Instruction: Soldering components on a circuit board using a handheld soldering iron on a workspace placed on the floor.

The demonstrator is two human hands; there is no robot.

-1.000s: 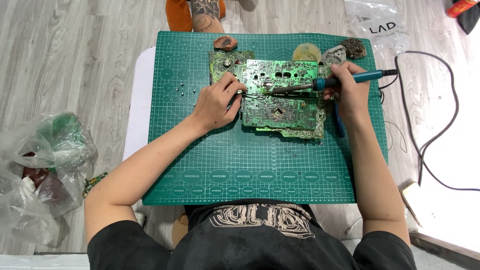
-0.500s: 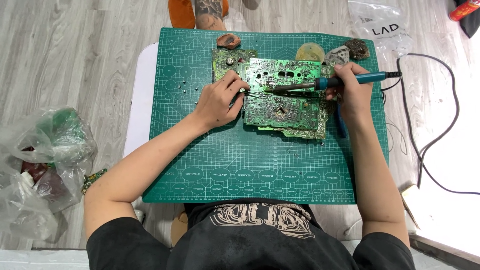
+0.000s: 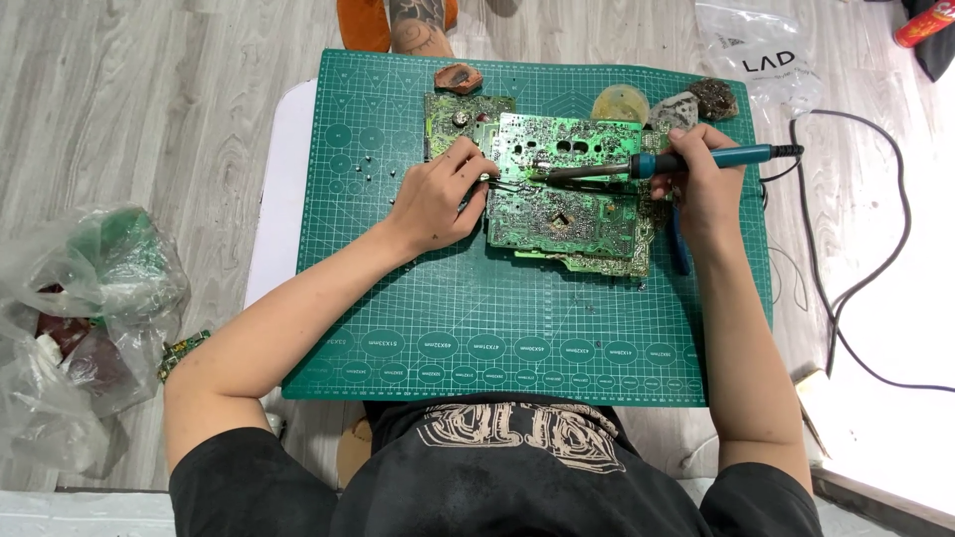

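Nearest, on the floor at left, one clear plastic bag (image 3: 75, 318) holds green and dark scraps. On the green cutting mat (image 3: 497, 348) lie two circuit boards, the large board (image 3: 567, 194) overlapping a smaller one (image 3: 458, 114). The left hand (image 3: 433, 199) pinches tweezers (image 3: 507, 184) at the large board's edge. The right hand (image 3: 701, 184) is closed around one blue soldering iron (image 3: 662, 162), lying crosswise, tip pointing left onto the board.

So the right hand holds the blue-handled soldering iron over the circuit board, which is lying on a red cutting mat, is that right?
Not quite: the head view shows the cutting mat is green, not red. The right hand does hold the blue-handled soldering iron over the circuit board.
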